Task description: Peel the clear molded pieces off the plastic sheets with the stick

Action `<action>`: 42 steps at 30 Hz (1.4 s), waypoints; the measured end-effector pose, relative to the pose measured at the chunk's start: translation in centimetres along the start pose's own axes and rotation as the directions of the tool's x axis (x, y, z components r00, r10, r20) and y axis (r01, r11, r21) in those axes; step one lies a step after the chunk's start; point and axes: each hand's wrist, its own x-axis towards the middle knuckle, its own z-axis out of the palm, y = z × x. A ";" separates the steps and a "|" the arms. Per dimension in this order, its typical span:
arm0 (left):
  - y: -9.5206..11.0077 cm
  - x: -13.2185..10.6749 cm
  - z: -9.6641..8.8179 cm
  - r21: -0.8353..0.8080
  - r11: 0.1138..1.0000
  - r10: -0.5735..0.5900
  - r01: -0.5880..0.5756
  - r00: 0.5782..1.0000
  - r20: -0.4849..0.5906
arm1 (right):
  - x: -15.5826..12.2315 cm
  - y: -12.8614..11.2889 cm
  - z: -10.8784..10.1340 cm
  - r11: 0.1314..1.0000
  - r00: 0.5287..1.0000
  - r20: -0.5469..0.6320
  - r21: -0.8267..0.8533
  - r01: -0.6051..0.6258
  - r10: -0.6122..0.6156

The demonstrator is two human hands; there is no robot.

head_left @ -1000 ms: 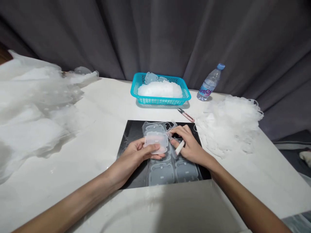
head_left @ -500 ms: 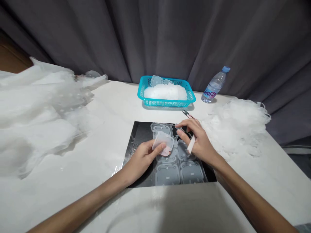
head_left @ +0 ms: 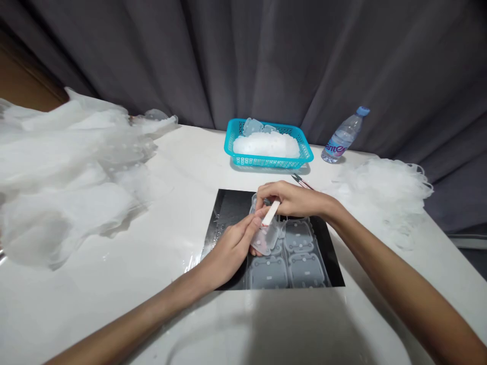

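My left hand [head_left: 236,246] is closed around a translucent, rounded plastic piece [head_left: 269,239], its thumb on top. My right hand [head_left: 287,196] comes in from the right, fingertips pinched together against the left fingertips at the piece's upper edge. A flat white strip [head_left: 271,213] with a reddish end sticks out from the right hand. Beneath both hands lies a translucent sheet of similar rounded shapes [head_left: 299,238] on a black mat [head_left: 234,204]. The sheet's upper part is mostly covered by my hands.
A blue basket [head_left: 268,163] of translucent pieces stands at the back, with a water bottle [head_left: 344,136] to its right. Small snips [head_left: 300,180] lie behind my right hand. Heaped translucent sheets [head_left: 76,167] occupy the left; cut-out scraps [head_left: 388,195] pile up on the right.
My right hand has moved left from the sheet to meet my left hand at the plastic piece. The view has shifted slightly left.
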 end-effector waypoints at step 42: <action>-1.1 -0.9 0.3 0.656 0.547 0.621 -0.521 0.777 0.099 | -1.6 1.7 2.6 0.945 0.965 -0.210 -0.250 -0.210 0.158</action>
